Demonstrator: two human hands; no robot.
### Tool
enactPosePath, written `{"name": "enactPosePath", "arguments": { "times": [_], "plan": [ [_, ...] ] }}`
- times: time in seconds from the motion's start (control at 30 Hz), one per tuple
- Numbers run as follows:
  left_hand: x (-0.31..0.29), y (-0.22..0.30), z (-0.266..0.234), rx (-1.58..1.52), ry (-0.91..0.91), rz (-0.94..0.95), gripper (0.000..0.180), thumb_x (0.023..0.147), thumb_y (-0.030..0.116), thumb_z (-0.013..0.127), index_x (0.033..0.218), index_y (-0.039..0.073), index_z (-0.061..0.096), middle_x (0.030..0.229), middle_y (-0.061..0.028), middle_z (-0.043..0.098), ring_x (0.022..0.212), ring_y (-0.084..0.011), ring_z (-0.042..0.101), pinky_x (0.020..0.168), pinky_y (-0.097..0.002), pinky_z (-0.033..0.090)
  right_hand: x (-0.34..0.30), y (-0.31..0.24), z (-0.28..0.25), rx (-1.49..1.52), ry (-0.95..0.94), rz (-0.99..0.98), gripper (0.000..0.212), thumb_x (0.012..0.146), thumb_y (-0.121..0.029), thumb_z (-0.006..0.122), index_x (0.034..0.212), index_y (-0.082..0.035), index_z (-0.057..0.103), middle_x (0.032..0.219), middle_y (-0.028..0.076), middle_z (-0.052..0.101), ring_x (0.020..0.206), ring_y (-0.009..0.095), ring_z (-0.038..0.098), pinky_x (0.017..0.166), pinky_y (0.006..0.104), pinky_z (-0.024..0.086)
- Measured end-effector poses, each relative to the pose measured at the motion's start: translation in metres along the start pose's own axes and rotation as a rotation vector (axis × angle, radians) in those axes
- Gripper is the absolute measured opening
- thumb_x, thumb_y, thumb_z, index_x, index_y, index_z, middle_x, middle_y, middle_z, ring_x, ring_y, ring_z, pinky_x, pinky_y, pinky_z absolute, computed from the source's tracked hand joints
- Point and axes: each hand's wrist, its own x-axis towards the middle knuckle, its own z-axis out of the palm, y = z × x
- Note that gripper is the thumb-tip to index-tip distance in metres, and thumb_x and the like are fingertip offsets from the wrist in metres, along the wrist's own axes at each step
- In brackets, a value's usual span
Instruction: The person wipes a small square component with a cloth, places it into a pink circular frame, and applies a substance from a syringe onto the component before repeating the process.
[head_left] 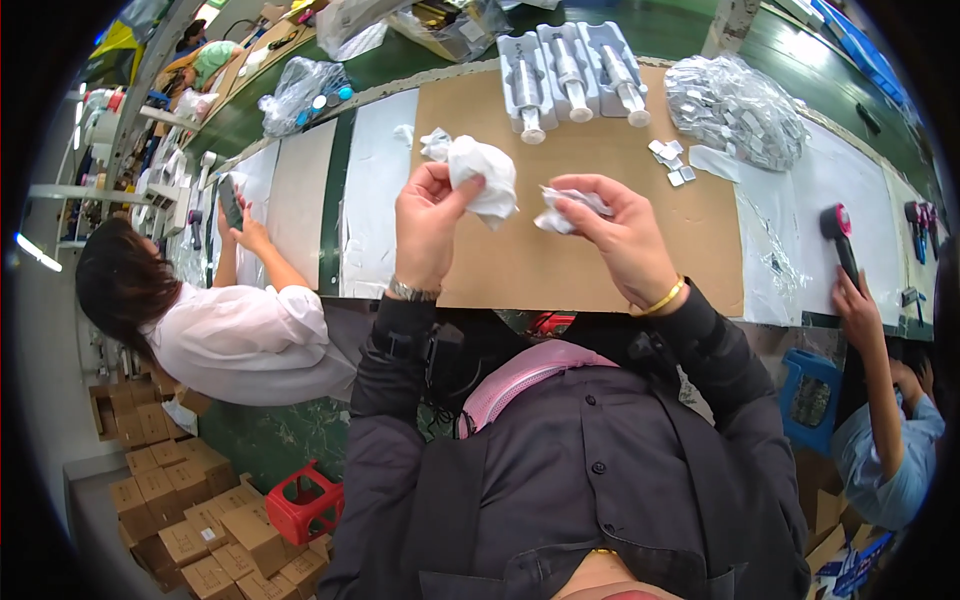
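Note:
Above the brown cardboard sheet (590, 275), my left hand (428, 225) pinches a soft white wad (487, 172), either tissue or cloth. My right hand (622, 232) is closed on a smaller crumpled white wad (572, 213), partly covered by the fingers. The two wads are apart. Behind my left hand lies another crumpled white piece (436, 144). At the sheet's far edge, three pale plastic trays (545, 62) stand side by side, each holding a clear syringe-like tube (570, 75) with a round flanged end toward me.
A clear bag of small whitish square pieces (735, 112) sits back right, several loose squares (671, 162) beside it. At left, a person in white (240, 325) holds a dark object; at right, a person's hand (858, 305) grips a black-and-pink handheld device (838, 235).

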Motion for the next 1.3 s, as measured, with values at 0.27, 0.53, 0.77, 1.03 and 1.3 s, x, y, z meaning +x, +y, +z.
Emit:
{"name": "enactPosePath", "arguments": {
  "times": [0.27,0.53,0.77,1.03,1.3],
  "plan": [
    [-0.039,-0.008,0.042,0.676,-0.095,0.3,0.022,0.092,0.003,0.07,0.112,-0.001,0.061,0.1,-0.0048,0.065,0.093,-0.0156,0.064,0.085,-0.0297,0.052,0.011,0.032,0.018,0.403,-0.103,0.024,0.032,0.101,-0.011,0.058,0.13,0.002,0.059,0.121,0.008,0.066,0.105,0.014,0.065,0.095,0.0299,0.054],
    [-0.002,-0.019,0.036,0.486,0.049,0.264,0.02,0.097,0.008,0.065,0.114,-0.002,0.061,0.101,-0.0055,0.066,0.089,-0.0122,0.062,0.078,-0.0253,0.051,-0.023,-0.002,-0.033,-0.032,-0.016,-0.114,0.021,0.099,-0.014,0.063,0.111,0.002,0.07,0.108,0.007,0.071,0.093,0.009,0.066,0.083,0.0245,0.053],
    [0.078,-0.003,-0.02,0.846,0.33,0.461,0.028,0.1,0.017,0.061,0.119,-0.003,0.061,0.106,-0.0097,0.07,0.091,-0.0168,0.065,0.086,-0.032,0.052,-0.052,-0.026,-0.168,-0.538,0.697,-0.355,0.017,0.096,-0.016,0.069,0.093,0.0,0.074,0.079,0.001,0.069,0.071,0.003,0.058,0.064,0.0207,0.045],
    [0.104,-0.012,-0.042,0.947,0.281,0.537,0.034,0.099,0.028,0.065,0.108,-0.004,0.068,0.099,-0.0092,0.074,0.085,-0.016,0.066,0.083,-0.0329,0.051,-0.072,-0.047,-0.308,-1.402,1.148,-0.339,0.035,0.083,-0.028,0.081,0.101,-0.001,0.071,0.096,0.011,0.072,0.08,0.018,0.067,0.072,0.0304,0.052],
    [0.032,-0.014,0.012,0.698,0.354,0.402,0.02,0.099,0.017,0.064,0.096,-0.002,0.07,0.091,-0.0054,0.073,0.086,-0.0122,0.065,0.083,-0.0268,0.049,-0.071,-0.025,-0.368,-1.395,1.032,-0.172,0.065,0.076,-0.031,0.085,0.13,-0.006,0.056,0.103,0.016,0.071,0.088,0.027,0.069,0.079,0.0368,0.054]
  ]
}}
